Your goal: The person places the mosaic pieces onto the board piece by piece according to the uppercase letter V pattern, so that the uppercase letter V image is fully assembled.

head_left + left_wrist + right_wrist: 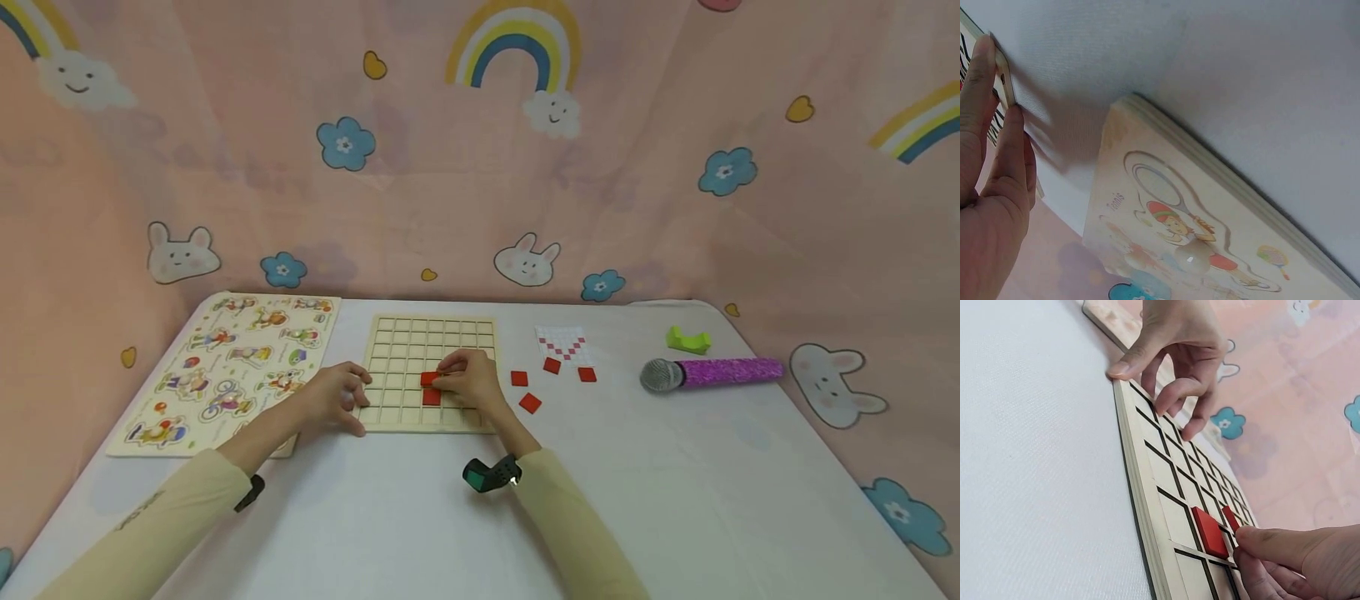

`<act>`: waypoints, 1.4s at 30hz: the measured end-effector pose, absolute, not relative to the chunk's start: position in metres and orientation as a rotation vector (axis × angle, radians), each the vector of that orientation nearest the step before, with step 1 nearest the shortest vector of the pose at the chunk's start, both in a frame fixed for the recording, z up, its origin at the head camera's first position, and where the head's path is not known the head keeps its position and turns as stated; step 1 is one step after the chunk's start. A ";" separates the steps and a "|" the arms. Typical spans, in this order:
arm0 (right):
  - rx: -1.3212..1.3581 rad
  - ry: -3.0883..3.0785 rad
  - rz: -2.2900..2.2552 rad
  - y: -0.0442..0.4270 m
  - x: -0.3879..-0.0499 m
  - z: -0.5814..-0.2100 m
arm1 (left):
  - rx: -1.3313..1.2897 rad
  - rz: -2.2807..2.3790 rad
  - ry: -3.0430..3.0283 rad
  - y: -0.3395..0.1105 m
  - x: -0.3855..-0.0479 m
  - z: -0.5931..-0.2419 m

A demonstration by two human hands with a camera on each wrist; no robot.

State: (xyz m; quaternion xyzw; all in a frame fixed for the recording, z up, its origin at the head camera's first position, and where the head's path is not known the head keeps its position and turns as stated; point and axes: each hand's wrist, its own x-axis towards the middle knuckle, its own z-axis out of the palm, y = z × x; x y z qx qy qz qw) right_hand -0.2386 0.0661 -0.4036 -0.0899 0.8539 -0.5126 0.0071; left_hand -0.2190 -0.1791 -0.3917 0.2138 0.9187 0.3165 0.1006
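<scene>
Steady the grid board (395, 367) with left hand (334, 397) loosely spread at its edge, and square the red tile (428, 379), pinched in right hand (472, 380) just beyond the laid tile (431, 398), before pressing.

Long beige sleeves (581, 525), black wrist straps (508, 472)

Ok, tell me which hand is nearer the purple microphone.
Right. The right hand pinches a red tile over the grid board, to the left of the microphone; the left hand is farther off, at the board's left edge.
</scene>
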 end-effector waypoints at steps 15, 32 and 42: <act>-0.247 2.672 -1.634 0.050 -0.236 -0.404 | 0.639 0.937 2.717 -0.179 -0.217 -0.389; -0.247 2.638 -1.689 0.045 -0.237 -0.407 | 0.557 0.966 2.679 -0.178 -0.217 -0.391; -0.269 2.598 -1.727 0.055 -0.236 -0.403 | 0.563 0.959 2.687 -0.179 -0.218 -0.391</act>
